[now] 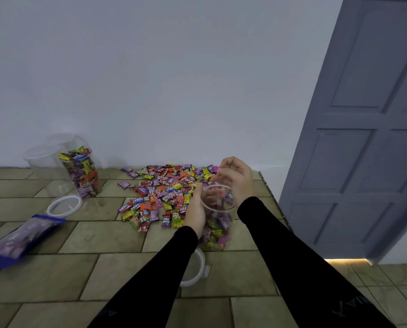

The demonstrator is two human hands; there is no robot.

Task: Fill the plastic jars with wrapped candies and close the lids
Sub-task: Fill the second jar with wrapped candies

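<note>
A clear plastic jar [217, 223], partly filled with wrapped candies, stands on the tiled surface. My left hand [195, 209] grips its side below the rim. Right above the jar's open mouth hovers my right hand [235, 178], fingers curled loosely; blurred candies show inside the mouth below it. A big heap of colourful wrapped candies [167, 192] lies just behind and left of the jar. A second jar [83, 172], full of candies and without a lid, stands at the left. One lid [64, 205] lies in front of that jar; another lid [196, 268] lies under my left forearm.
Empty clear jars [46, 155] stand against the white wall behind the full jar. A blue and purple candy bag [20, 237] lies at the left front. The surface ends at its right edge [273, 200], with a grey door [363, 138] beyond.
</note>
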